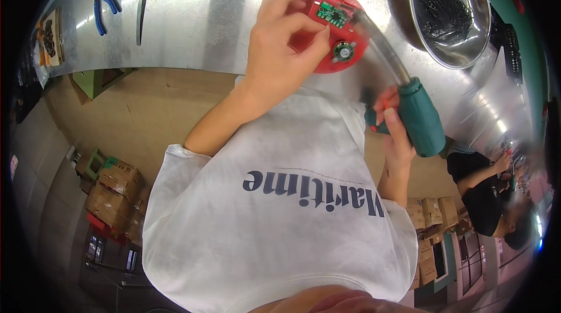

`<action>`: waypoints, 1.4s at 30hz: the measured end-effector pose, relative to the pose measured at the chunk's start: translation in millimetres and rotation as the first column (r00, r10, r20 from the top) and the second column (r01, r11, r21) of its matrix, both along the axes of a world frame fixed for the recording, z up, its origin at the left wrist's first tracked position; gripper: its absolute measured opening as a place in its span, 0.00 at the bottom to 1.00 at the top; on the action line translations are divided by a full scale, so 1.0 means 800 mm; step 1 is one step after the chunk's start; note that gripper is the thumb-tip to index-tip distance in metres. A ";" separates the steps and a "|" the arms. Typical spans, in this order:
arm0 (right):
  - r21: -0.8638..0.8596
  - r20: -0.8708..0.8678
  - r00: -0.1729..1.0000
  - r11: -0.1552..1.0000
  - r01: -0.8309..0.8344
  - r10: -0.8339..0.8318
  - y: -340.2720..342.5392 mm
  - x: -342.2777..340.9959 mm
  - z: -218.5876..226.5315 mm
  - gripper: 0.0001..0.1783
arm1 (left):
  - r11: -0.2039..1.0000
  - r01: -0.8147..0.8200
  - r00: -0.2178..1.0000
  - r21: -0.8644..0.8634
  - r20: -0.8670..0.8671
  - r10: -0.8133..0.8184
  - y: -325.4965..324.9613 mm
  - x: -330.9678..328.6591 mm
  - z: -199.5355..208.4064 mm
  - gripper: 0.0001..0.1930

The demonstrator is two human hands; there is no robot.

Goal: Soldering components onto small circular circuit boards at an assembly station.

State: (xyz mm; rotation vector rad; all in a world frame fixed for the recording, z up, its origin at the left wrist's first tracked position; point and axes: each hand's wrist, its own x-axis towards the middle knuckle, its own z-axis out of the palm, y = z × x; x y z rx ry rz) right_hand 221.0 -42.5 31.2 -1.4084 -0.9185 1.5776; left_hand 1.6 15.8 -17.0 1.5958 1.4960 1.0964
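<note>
My left hand [274, 50] is closed on the edge of a round red plastic housing [327, 66] at the table's near edge. Its thumb and a fingertip press beside a small green circuit board [331, 15] lying in the housing. A round metal-rimmed part [343, 51], like a small speaker, sits below the board. My right hand [397, 129] grips a green pistol-shaped soldering gun [426, 120], fingers wrapped at its trigger. The gun's metal tube [385, 50] slants up and left, its blurred tip over the board's right end; whether it touches cannot be made out.
Blue-handled pliers [102, 9] and metal tweezers [141, 10] lie at the left of the metal table [193, 38]. A steel bowl [456, 56] of dark thin pieces stands at the right. Another person [482, 187] works farther right. Cardboard boxes [120, 190] are stacked lower left.
</note>
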 end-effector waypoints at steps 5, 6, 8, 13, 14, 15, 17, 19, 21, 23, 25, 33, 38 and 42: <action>0.033 0.176 0.984 0.999 -0.040 0.033 -0.015 0.011 -0.012 0.10 | 0.998 -0.006 0.999 -0.057 0.035 0.008 0.003 -0.003 0.000 0.01; 0.044 0.207 0.978 0.998 -0.041 0.031 -0.019 0.014 -0.017 0.11 | 0.997 -0.013 0.999 -0.075 0.052 0.017 0.003 -0.002 0.000 0.01; 0.054 0.236 0.971 0.998 -0.042 0.028 -0.019 0.017 -0.020 0.11 | 0.995 -0.018 0.997 -0.094 0.067 0.025 0.005 -0.002 0.001 0.01; 0.075 0.286 0.954 0.990 -0.117 0.091 -0.017 0.019 -0.024 0.09 | 0.994 -0.009 0.998 -0.113 0.068 0.016 0.005 -0.005 0.002 0.01; 0.074 0.285 0.954 0.990 -0.117 0.091 -0.017 0.020 -0.025 0.09 | 0.993 -0.009 0.998 -0.114 0.068 0.017 0.006 -0.005 0.002 0.01; 0.057 0.286 0.954 0.992 -0.113 0.092 -0.018 0.021 -0.025 0.08 | 0.994 -0.008 0.998 -0.112 0.062 0.015 0.006 -0.005 0.002 0.01; 0.039 0.286 0.954 0.993 -0.108 0.093 -0.017 0.023 -0.026 0.08 | 0.994 -0.006 0.998 -0.110 0.055 0.012 0.006 -0.005 0.001 0.01; 0.091 0.344 0.928 0.979 -0.183 0.142 -0.015 0.024 -0.027 0.06 | 0.993 -0.015 0.998 -0.120 0.055 0.021 0.006 -0.006 0.001 0.01; 0.053 0.333 0.936 0.989 -0.137 0.112 -0.012 0.019 -0.023 0.08 | 0.993 -0.017 0.998 -0.119 0.052 0.023 0.006 -0.005 0.002 0.01; 0.015 0.324 0.943 0.996 -0.090 0.080 -0.012 0.018 -0.022 0.11 | 0.993 -0.018 0.998 -0.117 0.051 0.024 0.007 -0.005 0.002 0.01; 0.079 0.449 0.881 0.976 -0.203 0.147 -0.014 0.022 -0.024 0.11 | 0.992 -0.013 0.999 -0.123 0.040 0.018 0.006 -0.006 0.004 0.01; 0.124 0.337 0.937 0.983 -0.137 0.088 -0.013 0.021 -0.026 0.10 | 0.992 -0.007 0.999 -0.127 0.052 0.014 0.008 -0.008 0.005 0.01; 0.159 0.297 0.947 0.972 -0.175 0.122 -0.011 0.020 -0.027 0.08 | 0.992 0.000 0.999 -0.124 0.041 0.005 0.010 -0.010 0.005 0.01; 0.151 0.324 0.932 0.964 -0.219 0.161 -0.009 0.021 -0.028 0.07 | 0.988 -0.009 0.998 -0.156 0.066 0.019 0.010 -0.009 0.007 0.02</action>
